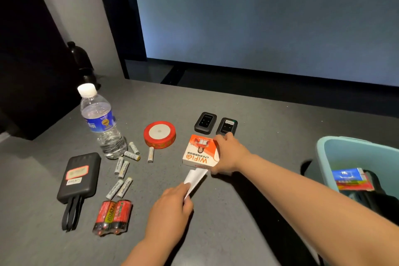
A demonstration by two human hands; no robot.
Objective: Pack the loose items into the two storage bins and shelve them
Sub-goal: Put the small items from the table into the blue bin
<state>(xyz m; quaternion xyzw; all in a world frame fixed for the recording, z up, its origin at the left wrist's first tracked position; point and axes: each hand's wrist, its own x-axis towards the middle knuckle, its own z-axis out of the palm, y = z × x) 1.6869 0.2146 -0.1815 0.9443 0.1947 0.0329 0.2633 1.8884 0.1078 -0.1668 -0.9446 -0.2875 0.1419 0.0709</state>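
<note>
While right hand [226, 155] grips the WiFi box [199, 153], left hand [170, 207] fingers pinch white paper [195, 178], long axis toward box.

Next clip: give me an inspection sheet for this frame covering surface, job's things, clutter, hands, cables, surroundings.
Surface: dark grey table, loose items spread over its left half.
Job's things: orange WiFi box; folded white paper sticking out from under it; two black pocket routers; red ribbon spool; loose AA batteries; red battery pack; black power bank; blue bin at right, already holding packets.
Clutter: water bottle, upright.
Hands: left hand pinches the paper; right hand grips the box's right side.
Cables: black leads trailing from the power bank.
Surroundings: large pale screen; dark bottle behind the table.
</note>
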